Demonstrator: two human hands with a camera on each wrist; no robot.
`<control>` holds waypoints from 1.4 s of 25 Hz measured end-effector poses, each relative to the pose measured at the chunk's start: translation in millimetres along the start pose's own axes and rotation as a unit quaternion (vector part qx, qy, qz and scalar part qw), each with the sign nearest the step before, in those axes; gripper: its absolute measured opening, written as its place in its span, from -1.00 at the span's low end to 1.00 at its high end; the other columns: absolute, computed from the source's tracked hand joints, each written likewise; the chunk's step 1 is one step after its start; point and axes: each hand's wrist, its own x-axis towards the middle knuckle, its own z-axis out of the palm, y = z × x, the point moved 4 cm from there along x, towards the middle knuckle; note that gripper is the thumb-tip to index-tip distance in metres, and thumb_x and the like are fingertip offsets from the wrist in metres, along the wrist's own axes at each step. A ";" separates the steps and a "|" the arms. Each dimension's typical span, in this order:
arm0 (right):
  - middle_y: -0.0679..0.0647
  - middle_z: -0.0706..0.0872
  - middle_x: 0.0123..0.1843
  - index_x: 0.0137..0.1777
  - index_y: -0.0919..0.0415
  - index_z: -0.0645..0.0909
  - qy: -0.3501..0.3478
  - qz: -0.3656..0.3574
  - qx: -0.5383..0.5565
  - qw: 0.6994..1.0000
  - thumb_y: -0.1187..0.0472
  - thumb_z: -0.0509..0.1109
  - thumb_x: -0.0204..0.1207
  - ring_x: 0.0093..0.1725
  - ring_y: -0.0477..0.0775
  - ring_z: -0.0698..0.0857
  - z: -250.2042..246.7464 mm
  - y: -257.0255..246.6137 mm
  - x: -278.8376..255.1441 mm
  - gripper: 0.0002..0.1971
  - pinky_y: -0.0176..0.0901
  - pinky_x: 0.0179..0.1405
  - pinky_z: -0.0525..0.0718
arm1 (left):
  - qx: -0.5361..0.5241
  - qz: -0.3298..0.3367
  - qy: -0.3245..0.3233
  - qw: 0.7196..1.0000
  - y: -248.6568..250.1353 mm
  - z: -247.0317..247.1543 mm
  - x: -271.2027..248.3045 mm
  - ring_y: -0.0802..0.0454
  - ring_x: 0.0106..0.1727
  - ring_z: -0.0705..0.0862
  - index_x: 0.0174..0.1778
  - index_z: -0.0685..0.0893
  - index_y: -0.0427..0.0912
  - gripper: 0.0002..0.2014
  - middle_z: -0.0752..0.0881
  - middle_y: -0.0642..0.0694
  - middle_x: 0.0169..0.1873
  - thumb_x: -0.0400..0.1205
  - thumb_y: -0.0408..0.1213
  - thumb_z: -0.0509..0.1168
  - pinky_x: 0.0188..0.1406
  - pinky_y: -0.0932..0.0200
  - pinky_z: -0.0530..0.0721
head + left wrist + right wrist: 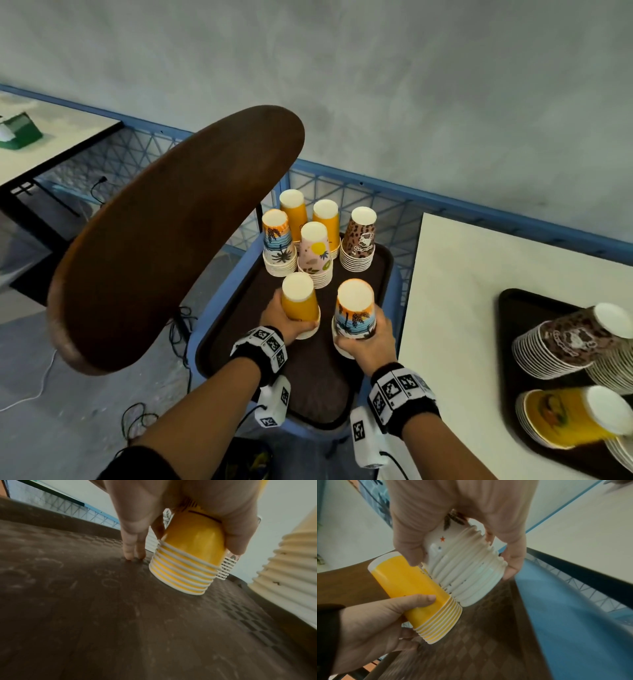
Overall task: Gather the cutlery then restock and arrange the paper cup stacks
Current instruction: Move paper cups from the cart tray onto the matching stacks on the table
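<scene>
Blurred cup stacks, frame-cut tray

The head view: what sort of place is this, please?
Probably a café or canteen self-service area. Printed paper cup stacks stand upside down on a brown serving tray, more stacks lie on a second tray on a white table.

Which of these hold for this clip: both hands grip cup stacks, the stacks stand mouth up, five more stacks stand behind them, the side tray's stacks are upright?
1. The left hand grips a yellow cup stack. True.
2. The right hand is empty. False: it grips a palm-print cup stack.
3. The cups stand mouth up. False: mouth down on the brown tray.
4. Five other stacks stand behind. True.
5. The stacks on the side tray stand upright. False: they lie tipped over.
</scene>
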 end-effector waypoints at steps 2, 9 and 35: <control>0.13 0.51 0.28 0.36 -0.02 0.45 0.009 0.012 0.002 1.000 -0.16 0.49 -0.33 0.29 0.21 0.57 -4.8 2.6 -2.5 0.05 0.22 0.38 0.54 | 0.019 0.014 0.029 0.999 4.7 -0.2 -6.5 -0.22 0.41 0.49 0.45 0.32 -0.08 -0.09 0.48 -0.21 0.37 0.20 -0.24 0.62 0.39 -0.06 0.48; 0.09 0.61 0.19 0.24 -0.07 0.50 0.041 -0.030 0.030 0.998 0.04 0.67 -0.17 0.17 0.10 0.66 -59.1 5.9 -27.4 -0.15 0.12 0.24 0.67 | -0.071 0.057 0.004 0.996 28.3 4.6 -41.4 -0.23 0.42 0.49 0.52 0.26 -0.10 0.04 0.50 -0.23 0.41 0.11 -0.24 0.62 0.44 -0.16 0.46; 0.02 0.65 0.21 0.28 0.00 0.42 0.321 -0.054 0.267 0.907 0.09 0.58 0.06 0.23 0.08 0.64 -417.0 120.9 -193.9 -0.28 0.07 0.35 0.56 | -0.155 0.218 -0.175 0.948 207.3 255.7 -265.3 -0.18 0.37 0.53 0.50 0.24 -0.12 -0.18 0.51 -0.19 0.41 0.37 -0.40 0.52 0.42 -0.16 0.48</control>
